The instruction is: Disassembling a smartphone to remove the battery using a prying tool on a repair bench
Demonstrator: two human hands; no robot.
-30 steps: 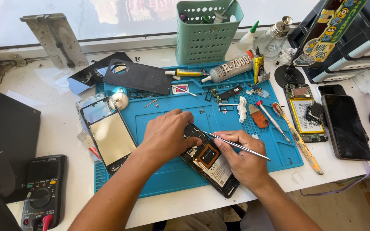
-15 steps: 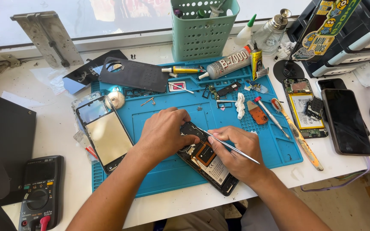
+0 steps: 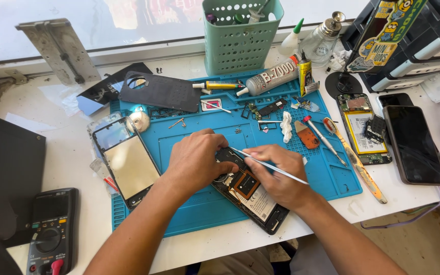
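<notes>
An opened phone (image 3: pixel 253 196) lies back-up on the blue work mat (image 3: pixel 194 209), its battery and copper coil showing. My left hand (image 3: pixel 197 160) rests on the phone's upper end and pins it down. My right hand (image 3: pixel 278 173) holds thin metal tweezers (image 3: pixel 268 166), whose tip points at the phone's top edge, near my left fingers. A detached phone frame with a pale screen panel (image 3: pixel 128 163) lies to the left on the mat.
A multimeter (image 3: pixel 49 231) sits at the front left. Two more phones (image 3: pixel 413 142) lie at the right, one opened (image 3: pixel 360 127). A green basket (image 3: pixel 240 33), a glue tube (image 3: pixel 268 79), a black back cover (image 3: pixel 161 91), a screwdriver (image 3: pixel 322 137) and small parts crowd the mat's far half.
The camera has drifted slightly. Both hands stay on the opened phone, and the tweezers' tip keeps to the phone's top edge.
</notes>
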